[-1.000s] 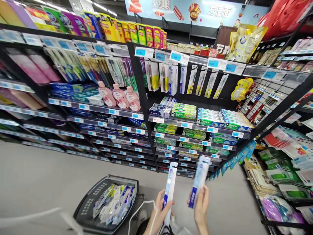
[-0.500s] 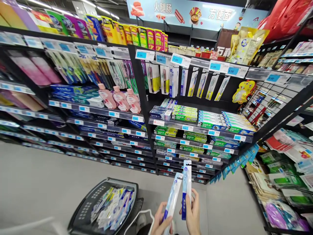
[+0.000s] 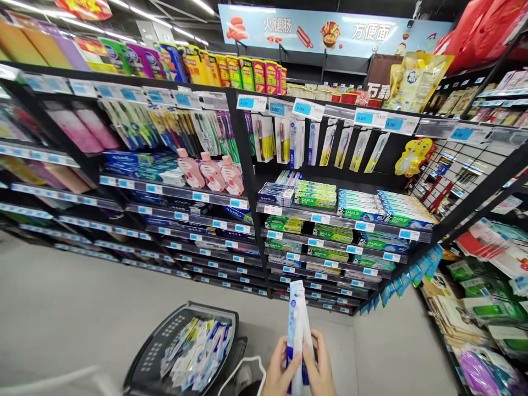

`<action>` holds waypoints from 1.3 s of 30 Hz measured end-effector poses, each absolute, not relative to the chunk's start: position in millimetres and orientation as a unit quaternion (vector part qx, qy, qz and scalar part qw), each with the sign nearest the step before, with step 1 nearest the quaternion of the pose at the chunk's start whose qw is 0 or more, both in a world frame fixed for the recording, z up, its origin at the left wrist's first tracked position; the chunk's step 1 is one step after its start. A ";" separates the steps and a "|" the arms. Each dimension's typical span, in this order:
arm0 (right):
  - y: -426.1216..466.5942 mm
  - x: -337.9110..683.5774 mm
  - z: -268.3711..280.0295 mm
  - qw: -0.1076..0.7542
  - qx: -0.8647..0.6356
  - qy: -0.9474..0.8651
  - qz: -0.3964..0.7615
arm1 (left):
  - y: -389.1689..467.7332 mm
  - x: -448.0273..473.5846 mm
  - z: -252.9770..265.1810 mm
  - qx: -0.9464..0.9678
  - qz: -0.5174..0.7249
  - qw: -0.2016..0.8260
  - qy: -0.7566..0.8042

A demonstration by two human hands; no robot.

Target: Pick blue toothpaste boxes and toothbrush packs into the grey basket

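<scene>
Two packaged toothbrushes [image 3: 295,324], in slim white, light-blue and dark-blue packs, stand upright together in front of me, one overlapping the other. My left hand [image 3: 280,368] closes around them from the left, its thumb across the front pack. From the right, my right hand [image 3: 320,366] grips them too, with its thumb on the pack and its fingers behind. The lower ends of the packs are partly covered by my hands. To the left on the floor stands a black shopping basket [image 3: 154,346] holding a heap of packaged toothbrushes [image 3: 202,352].
Ahead is a black shelf rack with toothpaste boxes [image 3: 315,194], hanging toothbrush packs [image 3: 342,147] and pink bottles [image 3: 212,171]. Another rack with bagged goods [image 3: 482,300] runs along the right. A white cord [image 3: 243,363] hangs near my shoe. Grey floor [image 3: 103,286] lies between basket and shelves.
The two toothbrush packs were held apart, one in each hand; now they are brought together and overlap. The view has shifted slightly, with the basket appearing further right.
</scene>
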State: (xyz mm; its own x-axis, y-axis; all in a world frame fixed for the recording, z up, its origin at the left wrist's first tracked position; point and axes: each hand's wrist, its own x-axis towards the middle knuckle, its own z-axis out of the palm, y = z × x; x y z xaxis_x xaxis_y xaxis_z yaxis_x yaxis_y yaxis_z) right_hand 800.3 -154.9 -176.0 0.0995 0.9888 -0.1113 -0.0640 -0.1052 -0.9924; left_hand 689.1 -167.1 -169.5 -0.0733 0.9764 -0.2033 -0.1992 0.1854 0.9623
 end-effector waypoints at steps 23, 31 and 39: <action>-150.1 803.4 -183.6 0.495 -0.495 -0.441 0.561 | -166.8 672.9 -158.4 0.492 0.467 0.509 0.530; -148.7 802.4 -194.5 0.495 -0.471 -0.439 0.583 | -170.0 668.8 -175.9 0.458 0.463 0.562 0.511; -144.9 806.2 -201.5 0.522 -0.488 -0.405 0.571 | -164.8 668.3 -184.7 0.379 0.507 0.527 0.567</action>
State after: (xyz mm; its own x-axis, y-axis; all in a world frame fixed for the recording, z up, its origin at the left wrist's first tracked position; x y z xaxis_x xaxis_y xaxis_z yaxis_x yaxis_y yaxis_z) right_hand 806.2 -144.9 -201.5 0.0206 0.9907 -0.1345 -0.2004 -0.1277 -0.9714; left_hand 668.3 -164.8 -184.7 -0.1574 0.9640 -0.2142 -0.1050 0.1994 0.9743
